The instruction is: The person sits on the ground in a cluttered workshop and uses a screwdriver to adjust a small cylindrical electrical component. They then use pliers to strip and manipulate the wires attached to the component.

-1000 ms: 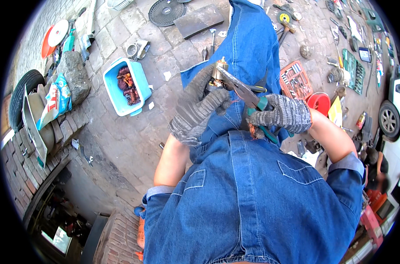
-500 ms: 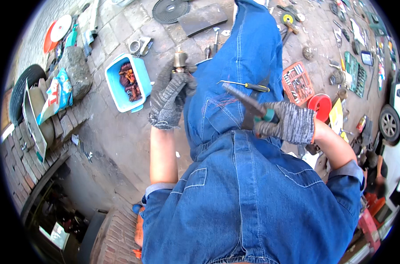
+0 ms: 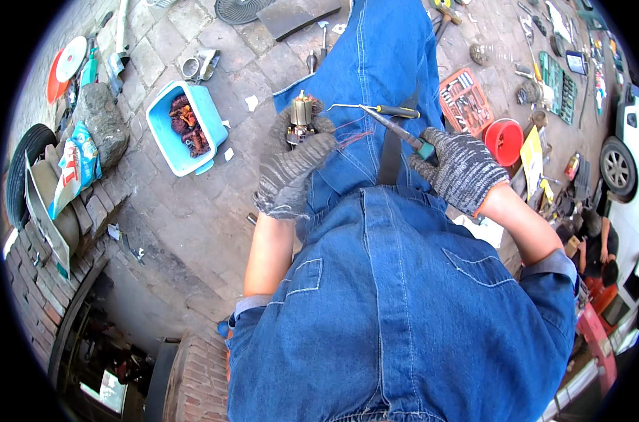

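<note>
My left hand point(image 3: 291, 169), in a grey knitted glove, is closed around a small motor armature point(image 3: 302, 112) with a metal core, held above my left thigh. In my gloved right hand point(image 3: 467, 169) are long-nose pliers point(image 3: 393, 130) with green on the grips, their tapered jaws pointing up and left towards the armature. Whether the jaw tips are parted cannot be made out. A hooked pick point(image 3: 397, 111) with a black and yellow handle lies across my denim-covered lap. Loose thin reddish wires point(image 3: 354, 137) lie on the denim between my hands.
A light-blue plastic tub point(image 3: 166, 133) holding reddish-brown wire coils stands on the paving at left. At right are an orange tool case point(image 3: 465, 102), a red bucket point(image 3: 503, 141) and a green socket case point(image 3: 558, 88). Another person point(image 3: 601, 243) is beside a white car point(image 3: 625, 183).
My left hand has moved slightly right and turned, showing more of the armature. The pliers have swung up, their tips closer to it. The whole view has shifted a little.
</note>
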The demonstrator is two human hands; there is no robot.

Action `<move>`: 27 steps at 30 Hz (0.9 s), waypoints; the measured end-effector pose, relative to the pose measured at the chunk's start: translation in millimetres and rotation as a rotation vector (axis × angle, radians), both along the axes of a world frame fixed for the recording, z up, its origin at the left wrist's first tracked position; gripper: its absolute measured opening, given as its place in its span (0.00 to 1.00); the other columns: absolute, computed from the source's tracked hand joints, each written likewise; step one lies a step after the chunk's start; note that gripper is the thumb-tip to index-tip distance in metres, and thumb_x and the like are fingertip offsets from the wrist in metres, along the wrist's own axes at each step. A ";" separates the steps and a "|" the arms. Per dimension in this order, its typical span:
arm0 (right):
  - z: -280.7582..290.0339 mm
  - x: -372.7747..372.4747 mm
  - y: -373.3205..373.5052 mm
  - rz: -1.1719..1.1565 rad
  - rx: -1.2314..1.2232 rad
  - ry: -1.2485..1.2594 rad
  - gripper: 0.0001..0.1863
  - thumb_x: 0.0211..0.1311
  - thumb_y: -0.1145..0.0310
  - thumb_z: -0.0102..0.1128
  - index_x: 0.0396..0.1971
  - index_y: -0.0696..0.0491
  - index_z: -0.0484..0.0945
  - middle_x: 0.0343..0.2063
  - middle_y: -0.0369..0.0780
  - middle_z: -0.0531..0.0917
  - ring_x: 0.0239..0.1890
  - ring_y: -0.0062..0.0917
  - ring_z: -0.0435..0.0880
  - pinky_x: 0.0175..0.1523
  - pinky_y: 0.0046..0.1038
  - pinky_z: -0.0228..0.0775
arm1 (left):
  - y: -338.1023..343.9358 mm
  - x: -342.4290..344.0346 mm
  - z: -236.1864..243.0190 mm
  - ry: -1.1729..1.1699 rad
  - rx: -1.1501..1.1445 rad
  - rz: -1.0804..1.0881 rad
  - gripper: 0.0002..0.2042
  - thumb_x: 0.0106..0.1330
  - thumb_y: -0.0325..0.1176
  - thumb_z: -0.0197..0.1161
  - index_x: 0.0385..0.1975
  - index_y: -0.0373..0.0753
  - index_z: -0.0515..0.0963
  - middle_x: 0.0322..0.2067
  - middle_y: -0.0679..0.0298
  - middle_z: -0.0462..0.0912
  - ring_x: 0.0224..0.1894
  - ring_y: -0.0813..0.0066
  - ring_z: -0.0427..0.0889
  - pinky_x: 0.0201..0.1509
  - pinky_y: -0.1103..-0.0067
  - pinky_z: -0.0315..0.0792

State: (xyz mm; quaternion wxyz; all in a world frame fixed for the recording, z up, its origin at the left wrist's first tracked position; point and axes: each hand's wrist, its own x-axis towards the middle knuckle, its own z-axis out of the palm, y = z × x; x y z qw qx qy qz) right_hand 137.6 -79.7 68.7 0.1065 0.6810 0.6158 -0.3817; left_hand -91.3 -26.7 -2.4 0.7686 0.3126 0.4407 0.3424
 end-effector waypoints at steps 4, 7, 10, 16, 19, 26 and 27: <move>-0.8 -2.2 -9.4 -0.004 -0.046 -0.008 0.19 0.54 0.57 0.55 0.36 0.58 0.73 0.22 0.49 0.79 0.28 0.42 0.80 0.34 0.38 0.70 | -11.6 3.8 2.7 0.132 -0.029 -0.038 0.24 0.48 0.29 0.69 0.46 0.34 0.70 0.29 0.67 0.78 0.30 0.83 0.76 0.31 0.87 0.70; -4.6 -0.9 -16.0 0.007 -0.067 -0.007 0.19 0.54 0.56 0.55 0.35 0.58 0.72 0.23 0.49 0.79 0.28 0.42 0.79 0.34 0.39 0.70 | -13.1 3.6 6.0 0.222 -0.164 -0.080 0.21 0.49 0.29 0.68 0.44 0.35 0.72 0.29 0.66 0.78 0.30 0.83 0.76 0.33 0.85 0.71; -6.5 2.5 -18.1 -0.003 -0.121 0.003 0.20 0.54 0.55 0.55 0.35 0.58 0.72 0.24 0.50 0.79 0.29 0.42 0.79 0.35 0.39 0.70 | -13.9 7.1 4.9 0.399 -0.069 -0.133 0.20 0.50 0.31 0.68 0.43 0.34 0.73 0.28 0.67 0.78 0.30 0.82 0.76 0.35 0.83 0.72; -16.2 22.4 -29.4 -0.129 -0.232 0.060 0.22 0.54 0.52 0.57 0.38 0.56 0.74 0.24 0.47 0.80 0.30 0.39 0.80 0.36 0.35 0.70 | -18.6 3.5 -18.9 0.495 0.171 -0.168 0.23 0.47 0.31 0.70 0.44 0.34 0.72 0.31 0.63 0.80 0.32 0.79 0.77 0.38 0.81 0.73; -11.5 31.6 -26.9 -0.222 -0.317 0.171 0.22 0.55 0.51 0.54 0.37 0.55 0.74 0.27 0.46 0.80 0.32 0.37 0.81 0.39 0.33 0.70 | -15.8 3.3 -12.4 0.597 0.280 -0.248 0.24 0.46 0.31 0.71 0.44 0.34 0.72 0.33 0.62 0.80 0.34 0.79 0.78 0.40 0.82 0.73; -13.1 35.6 -22.6 -0.373 -0.324 0.365 0.18 0.55 0.56 0.59 0.35 0.56 0.75 0.22 0.41 0.79 0.26 0.24 0.77 0.32 0.26 0.68 | -16.2 -0.2 8.7 0.554 0.164 -0.283 0.23 0.48 0.31 0.70 0.46 0.34 0.72 0.32 0.64 0.80 0.30 0.80 0.77 0.35 0.83 0.73; -14.4 34.4 -22.1 -0.404 -0.312 0.413 0.18 0.55 0.56 0.60 0.35 0.56 0.75 0.23 0.40 0.79 0.26 0.23 0.77 0.33 0.26 0.68 | -15.7 -2.7 13.2 0.464 0.094 -0.241 0.23 0.49 0.31 0.69 0.46 0.34 0.72 0.32 0.64 0.80 0.30 0.80 0.77 0.34 0.84 0.72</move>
